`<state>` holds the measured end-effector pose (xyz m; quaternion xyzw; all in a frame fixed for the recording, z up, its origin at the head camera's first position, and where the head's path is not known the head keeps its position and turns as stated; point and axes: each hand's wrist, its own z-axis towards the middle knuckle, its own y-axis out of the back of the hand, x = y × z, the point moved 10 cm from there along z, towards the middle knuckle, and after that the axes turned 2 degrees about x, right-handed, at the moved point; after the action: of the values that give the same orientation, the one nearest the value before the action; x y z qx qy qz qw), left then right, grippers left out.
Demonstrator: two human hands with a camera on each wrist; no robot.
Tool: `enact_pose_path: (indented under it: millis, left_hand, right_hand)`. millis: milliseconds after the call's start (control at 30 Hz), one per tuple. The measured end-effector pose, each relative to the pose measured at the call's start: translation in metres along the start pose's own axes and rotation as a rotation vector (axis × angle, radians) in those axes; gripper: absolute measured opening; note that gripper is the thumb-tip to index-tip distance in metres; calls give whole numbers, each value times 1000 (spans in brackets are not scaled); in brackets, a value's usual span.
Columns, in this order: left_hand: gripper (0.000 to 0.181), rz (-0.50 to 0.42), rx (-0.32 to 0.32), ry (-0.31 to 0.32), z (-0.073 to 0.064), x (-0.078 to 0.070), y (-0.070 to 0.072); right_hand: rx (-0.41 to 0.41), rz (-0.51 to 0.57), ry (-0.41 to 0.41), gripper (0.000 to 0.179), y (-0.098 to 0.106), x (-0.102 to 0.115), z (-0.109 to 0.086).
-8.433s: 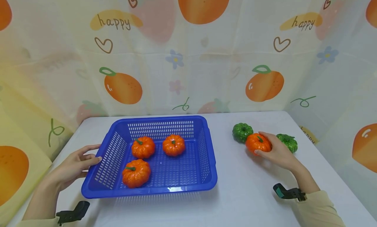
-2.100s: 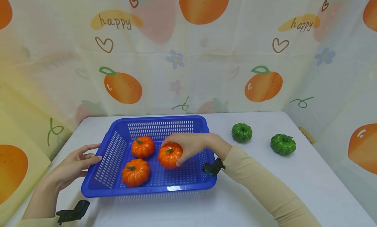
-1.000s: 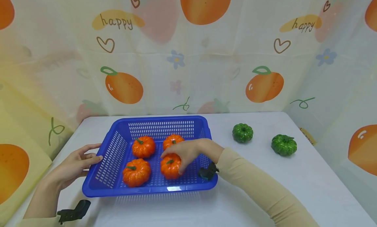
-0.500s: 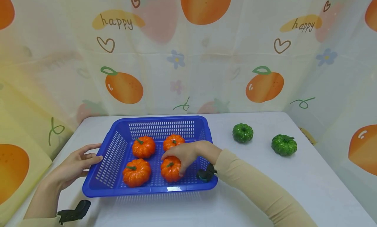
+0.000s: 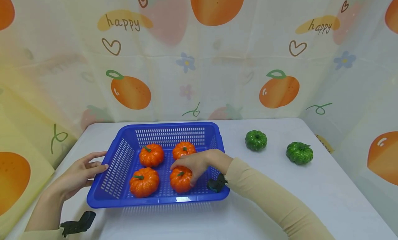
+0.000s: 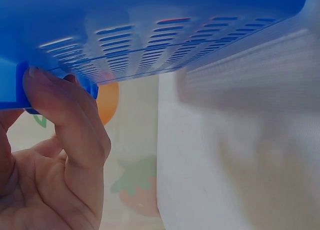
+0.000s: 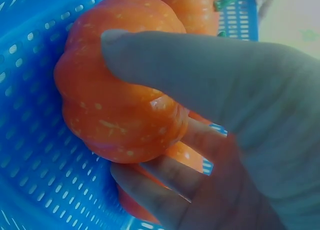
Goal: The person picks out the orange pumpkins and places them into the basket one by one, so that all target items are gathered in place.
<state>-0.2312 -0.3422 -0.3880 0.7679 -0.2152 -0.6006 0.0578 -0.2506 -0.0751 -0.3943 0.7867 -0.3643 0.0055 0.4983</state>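
A blue plastic basket (image 5: 174, 200) with slotted sides stands on the table, and my left hand (image 5: 75, 176) grips its left rim, thumb on top. In the left wrist view the fingers (image 6: 75, 125) curl under that rim. Inside the basket, my right hand (image 5: 197, 165) holds a small orange pumpkin (image 5: 179, 184) at the front right. The right wrist view shows my thumb across this pumpkin (image 7: 120, 105) and the fingers on its other side. Other orange pumpkins lie at the back right (image 5: 183, 148), back left (image 5: 151, 155) and front left (image 5: 144, 184).
Two green pumpkins sit on the white table (image 5: 264, 205) right of the basket: one nearer (image 5: 256, 140), one farther right (image 5: 300, 153). A printed cloth (image 5: 217, 74) hangs behind and beside the table. Each wrist wears a black camera mount.
My right hand has carried an orange pumpkin from between the green ones into the basket. Over the last second it has shifted slightly toward the front. My left hand stays on the rim.
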Motion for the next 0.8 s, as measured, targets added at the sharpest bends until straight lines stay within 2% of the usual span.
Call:
enact_pose_path:
  millis: [433, 800]
  left_hand:
    - [68, 4, -2, 11, 1, 0, 0]
    - [67, -2, -6, 26, 1, 2, 0]
  right_hand:
    - [17, 4, -30, 72, -2, -2, -1]
    - [8, 0, -15, 69, -2, 0, 0]
